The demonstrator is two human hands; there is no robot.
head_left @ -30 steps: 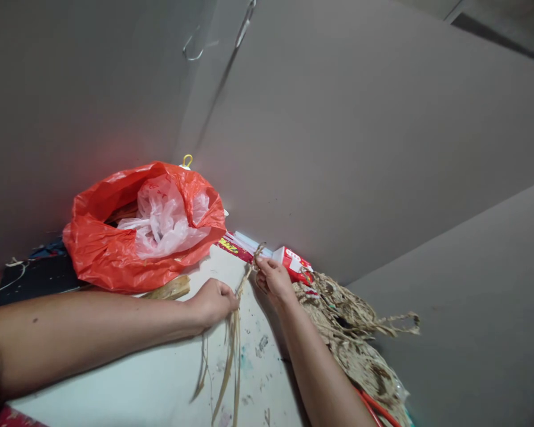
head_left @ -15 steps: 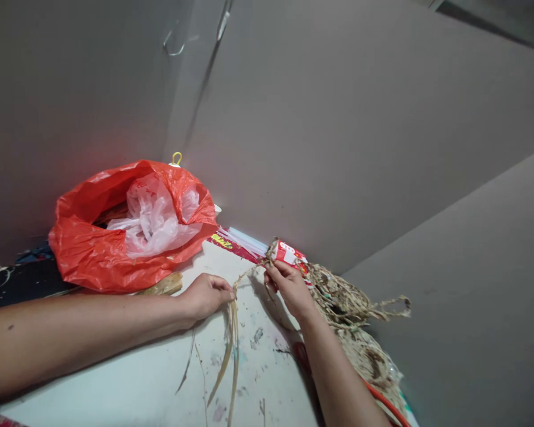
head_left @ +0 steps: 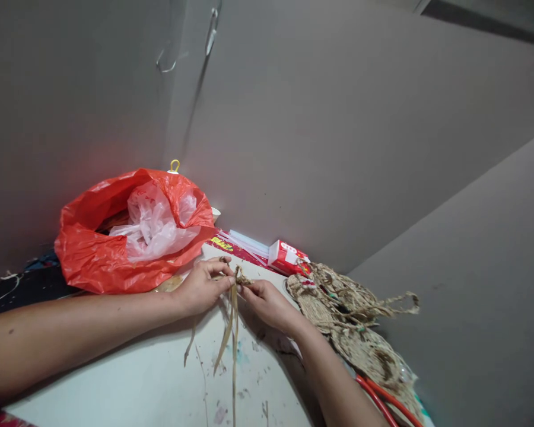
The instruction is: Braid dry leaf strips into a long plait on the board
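My left hand (head_left: 204, 286) pinches the top of several long, flat tan fibre strips (head_left: 234, 332) that hang down over the white tabletop (head_left: 160, 367). Close beside it on the right, my right hand (head_left: 267, 302) has its thumb and fingers closed on a short twisted fibre cord (head_left: 241, 276). The cord is bunched between the two hands, and its far end cannot be made out.
An open red plastic bag (head_left: 98, 261) with white plastic inside stands behind my left forearm. Behind my hands lie a red and white box (head_left: 289, 257) and pale sticks (head_left: 249, 244). Woven fibre pieces (head_left: 365, 344) and orange-red handles (head_left: 382, 397) are at the right.
My right hand has moved left and down, close to my left hand. The cord, stretched between them before, is now bunched up. The view has shifted slightly.
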